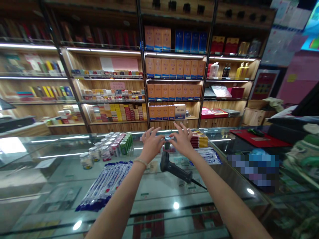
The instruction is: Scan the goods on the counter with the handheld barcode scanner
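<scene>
My left hand (154, 143) and my right hand (181, 137) meet above the far part of the glass counter. Thumbs and forefingers pinch a small light-blue item (167, 137) from both sides; its kind is too small to make out. Other fingers of both hands are raised and spread. Just nearer to me lies a black barcode scanner (175, 169), its cable running right under my right forearm. Left of my left arm are long blue-and-white packets (107, 186) in an overlapping row. Beyond my right wrist sits a stack of yellow-and-red packs (199, 139), with more blue-and-white packets (208, 156) before it.
Rows of small jars and tubs (106, 152) and green cans (124, 147) stand on the glass counter (149, 205) to the left. A red mat (259, 137) lies at right. Behind are lit shelves with orange boxes (174, 93).
</scene>
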The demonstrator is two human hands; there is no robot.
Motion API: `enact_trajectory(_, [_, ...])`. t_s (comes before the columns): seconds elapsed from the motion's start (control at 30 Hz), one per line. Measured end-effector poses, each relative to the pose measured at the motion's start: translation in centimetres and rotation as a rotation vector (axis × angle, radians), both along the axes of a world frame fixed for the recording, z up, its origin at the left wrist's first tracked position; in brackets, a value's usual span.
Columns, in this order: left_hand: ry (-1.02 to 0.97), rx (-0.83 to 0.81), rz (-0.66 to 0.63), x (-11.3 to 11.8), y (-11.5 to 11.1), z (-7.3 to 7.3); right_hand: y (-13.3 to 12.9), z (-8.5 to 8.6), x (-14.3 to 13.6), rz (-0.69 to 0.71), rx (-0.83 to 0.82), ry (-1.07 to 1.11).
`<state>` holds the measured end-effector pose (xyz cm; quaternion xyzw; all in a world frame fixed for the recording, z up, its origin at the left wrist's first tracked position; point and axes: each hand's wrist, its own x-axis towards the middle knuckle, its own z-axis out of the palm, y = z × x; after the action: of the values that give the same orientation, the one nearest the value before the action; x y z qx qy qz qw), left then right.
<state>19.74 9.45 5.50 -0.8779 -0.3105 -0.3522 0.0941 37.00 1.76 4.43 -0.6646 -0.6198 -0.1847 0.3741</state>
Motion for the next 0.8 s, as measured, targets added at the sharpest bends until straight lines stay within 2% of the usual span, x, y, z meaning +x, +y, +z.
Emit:
enact_trajectory(0.2, [-0.089, -0.081, -0.009, -0.9, 0.3, -1.5, 0.5, -1.4, -1.2, 0.011, 0.022, 0.003])
enact_trajectory(0.4, [-0.113, -0.121, -0.042, -1.1, 0.6, -2.8, 0.3, -2.0, -0.9, -0.022, 0.088, 0.093])
enact_trajectory(0.6, [-0.079, -0.162, -0.022, -1.5, 0.5, -3.3, -0.2, -2.1, -0.3, -0.001, 0.131, 0.261])
enact_trajectory(0.8, [-0.074, -0.156, -0.031, -1.4, 0.5, -3.7, -0.2, -2.7, -0.2, -0.001, 0.135, 0.263])
